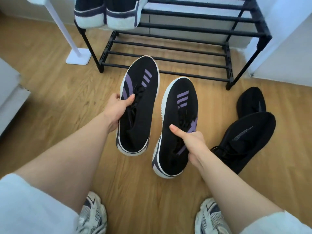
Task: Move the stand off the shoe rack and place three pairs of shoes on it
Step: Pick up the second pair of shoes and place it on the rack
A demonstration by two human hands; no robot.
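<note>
The wooden floor (55, 92) fills most of the view, and on it a black two-tier shoe rack (168, 53) stands against the wall. One pair of dark shoes with white heels (108, 14) sits on the left end of its top tier. A white stand (76, 55) rests on the floor just left of the rack. An all-black pair (249, 125) lies on the floor to the right. The left hand (118, 108) grips the left purple-striped shoe (138, 105) at its laces, seemingly lifted off the floor. The right hand (190, 141) clasps the right striped shoe (177, 125) at its opening.
</note>
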